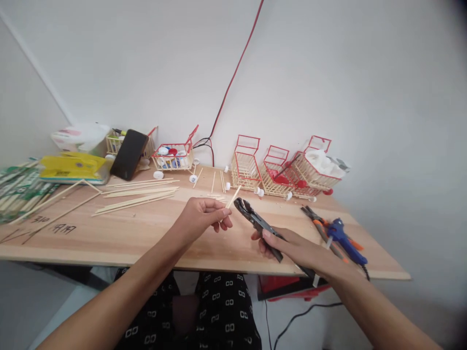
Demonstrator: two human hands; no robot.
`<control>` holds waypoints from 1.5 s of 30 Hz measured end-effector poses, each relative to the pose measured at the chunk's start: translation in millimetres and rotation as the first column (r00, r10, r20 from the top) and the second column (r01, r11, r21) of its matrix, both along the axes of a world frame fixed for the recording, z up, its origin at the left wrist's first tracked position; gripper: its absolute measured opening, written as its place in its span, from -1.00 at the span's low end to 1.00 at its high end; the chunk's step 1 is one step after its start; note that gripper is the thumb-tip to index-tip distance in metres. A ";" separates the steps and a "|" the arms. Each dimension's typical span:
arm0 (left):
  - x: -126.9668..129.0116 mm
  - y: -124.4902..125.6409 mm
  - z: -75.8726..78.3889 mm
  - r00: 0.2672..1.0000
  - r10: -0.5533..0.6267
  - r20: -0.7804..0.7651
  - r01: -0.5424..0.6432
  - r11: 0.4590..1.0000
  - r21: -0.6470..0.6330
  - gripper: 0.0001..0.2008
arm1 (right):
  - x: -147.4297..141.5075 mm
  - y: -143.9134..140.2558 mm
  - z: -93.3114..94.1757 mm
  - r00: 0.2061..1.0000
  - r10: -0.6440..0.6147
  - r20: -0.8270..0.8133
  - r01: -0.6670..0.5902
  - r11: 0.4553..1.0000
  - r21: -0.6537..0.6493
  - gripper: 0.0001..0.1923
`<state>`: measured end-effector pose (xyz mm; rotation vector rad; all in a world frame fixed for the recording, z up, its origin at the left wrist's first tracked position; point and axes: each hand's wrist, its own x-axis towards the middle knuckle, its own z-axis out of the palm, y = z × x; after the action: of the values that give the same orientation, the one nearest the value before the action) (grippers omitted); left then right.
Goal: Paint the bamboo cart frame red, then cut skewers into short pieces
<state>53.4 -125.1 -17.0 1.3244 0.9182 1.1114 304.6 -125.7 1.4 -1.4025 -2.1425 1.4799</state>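
Note:
My left hand (206, 214) pinches a short, thin wooden stick (235, 196) between thumb and fingers. The stick slants up and to the right, with its free end above my fingertips. My right hand (292, 245) is wrapped round the handles of black cutters (260, 223). Their jaws point up and left, close beside the stick; whether they touch it I cannot tell. Behind my hands, a few short sticks (218, 197) lie on the wooden table (146, 243). Longer sticks (136, 201) are laid out to the left of my left hand.
Along the wall stand small stick-built carts, including a red-handled one (245, 167) and one holding bottle caps (173, 158). A phone (129, 154) leans at the left, near a yellow packet (75, 166). Pliers (317, 221) and a blue glue gun (345, 240) lie right.

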 end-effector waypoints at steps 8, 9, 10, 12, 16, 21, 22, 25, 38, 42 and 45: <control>16.3 -3.3 -2.2 0.999 -0.051 -0.006 0.051 0.997 -0.057 -0.83 | -5.6 -2.1 0.8 0.998 0.056 0.030 -0.057 0.997 0.045 -0.36; 17.5 -3.7 -3.0 0.999 -0.051 -0.001 0.051 0.997 -0.062 -0.84 | -5.8 -2.2 -0.2 0.998 0.049 0.039 -0.051 0.998 0.042 -0.35; 18.4 -4.0 -3.7 0.999 -0.050 0.002 0.050 0.997 -0.067 -0.84 | -5.9 -2.5 -1.0 0.998 0.040 0.050 -0.042 0.998 0.039 -0.35; 19.4 -4.3 -4.9 0.999 -0.051 0.003 0.051 0.996 -0.072 -0.85 | -5.6 -3.3 -1.7 0.997 0.026 0.066 -0.029 0.999 0.040 -0.34; 19.9 -3.9 -7.9 0.998 -0.065 0.004 0.065 0.994 -0.089 -0.83 | -4.5 -5.4 -0.9 0.996 0.001 0.089 -0.006 0.999 0.054 -0.33; 22.6 -5.4 -10.0 0.999 -0.043 -0.004 0.042 0.997 -0.064 -0.82 | -6.1 -8.7 3.6 0.994 -0.023 0.103 0.014 0.995 0.096 -0.34; 23.3 -6.1 -9.7 1.000 -0.027 -0.007 0.027 0.998 -0.048 -0.81 | -6.6 -9.4 5.0 0.995 -0.022 0.098 0.013 0.995 0.095 -0.34; 24.9 -7.7 -8.4 1.000 0.003 -0.012 -0.003 1.000 -0.005 -0.81 | -7.2 -10.7 8.8 0.995 -0.024 0.092 0.017 0.997 0.076 -0.33; 26.2 -8.5 -12.5 0.999 -0.018 0.037 0.021 0.998 -0.062 -0.84 | -6.5 -15.2 7.9 0.969 -0.082 0.231 0.012 0.958 0.288 -0.41; 26.2 -8.6 -14.4 0.999 -0.031 0.031 0.034 0.995 -0.098 -0.83 | -7.2 -14.3 5.9 0.953 -0.079 0.291 -0.042 0.922 0.385 -0.43; 26.7 -8.6 -18.2 1.000 -0.022 0.018 0.024 0.991 -0.130 -0.83 | -7.5 -12.4 1.9 0.947 -0.064 0.314 -0.073 0.911 0.407 -0.44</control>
<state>80.2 -133.7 -35.1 1.2150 0.9454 1.0261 297.2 -138.1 3.3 -1.5498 -2.4567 0.7562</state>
